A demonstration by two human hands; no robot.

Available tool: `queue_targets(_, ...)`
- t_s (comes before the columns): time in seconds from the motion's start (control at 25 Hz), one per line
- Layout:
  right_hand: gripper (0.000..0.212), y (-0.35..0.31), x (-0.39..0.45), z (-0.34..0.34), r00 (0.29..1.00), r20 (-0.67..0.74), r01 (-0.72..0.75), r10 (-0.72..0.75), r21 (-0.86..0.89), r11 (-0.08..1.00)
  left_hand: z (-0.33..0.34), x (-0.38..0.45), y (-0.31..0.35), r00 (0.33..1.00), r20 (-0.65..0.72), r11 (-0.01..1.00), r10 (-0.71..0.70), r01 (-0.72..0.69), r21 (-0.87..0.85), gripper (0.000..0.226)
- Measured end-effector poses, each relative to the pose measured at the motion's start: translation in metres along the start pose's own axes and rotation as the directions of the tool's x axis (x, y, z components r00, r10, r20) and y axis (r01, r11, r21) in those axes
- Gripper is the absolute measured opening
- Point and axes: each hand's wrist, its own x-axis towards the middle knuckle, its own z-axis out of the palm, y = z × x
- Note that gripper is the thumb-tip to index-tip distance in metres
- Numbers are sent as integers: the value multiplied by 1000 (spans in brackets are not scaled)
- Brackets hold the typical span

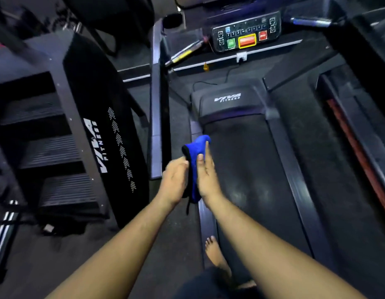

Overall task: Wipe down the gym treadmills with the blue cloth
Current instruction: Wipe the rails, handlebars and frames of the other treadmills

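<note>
A folded blue cloth with a dark edge is held between both hands, above the left side rail of the treadmill. My left hand grips its left edge with curled fingers. My right hand lies flat against the cloth's right side, fingers straight. The treadmill's black belt runs down the middle, with a grey motor cover at its front and a control panel with red, green and blue buttons above.
A stair-climber machine with black steps stands at the left. A grey upright post rises between it and the treadmill. Another machine with a red stripe lies at the right. My bare foot rests by the treadmill's left rail.
</note>
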Motion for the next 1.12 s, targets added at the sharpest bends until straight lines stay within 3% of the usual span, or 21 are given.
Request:
queue_targets(0.04,70,5,18,25,1000,21,-8,8,19,1000,-21,19,-17,994,-105,991,33,-19,134,40)
queue_targets(0.12,68,5,23,66,990,135,-23,29,-44,999,-54,25,-32,928,-368,939,55,77,335,47)
queue_targets(0.2,73,11,35,105,980,170,-80,108,-161,984,-79,36,-42,835,-550,882,-28,279,379,56)
queue_targets(0.24,77,16,43,116,981,150,-91,121,-194,977,-86,43,-49,820,-565,881,-96,334,334,57)
queue_targets(0.32,77,31,78,126,985,114,-112,131,-160,981,-89,64,-62,866,-481,905,-141,309,292,61)
queue_targets(0.48,58,41,142,118,956,168,-252,239,61,966,-68,94,-69,944,-279,910,-176,265,320,72)
queue_targets(0.56,59,46,134,120,960,163,-244,228,89,966,-65,99,-74,932,-295,916,-209,293,274,74)
queue_targets(0.68,66,52,80,118,978,198,-81,69,57,995,-67,98,-77,933,-297,957,-202,252,142,75)
queue_targets(0.76,66,53,112,118,972,232,-65,48,69,995,-67,98,-79,938,-297,937,-179,254,239,75)
queue_targets(0.92,68,26,226,129,984,168,-57,60,-24,998,-64,100,-77,952,-267,835,-146,264,483,79)
queue_targets(1.12,67,54,131,111,954,299,2,-13,39,999,-63,103,-68,946,-282,840,-157,278,465,83)
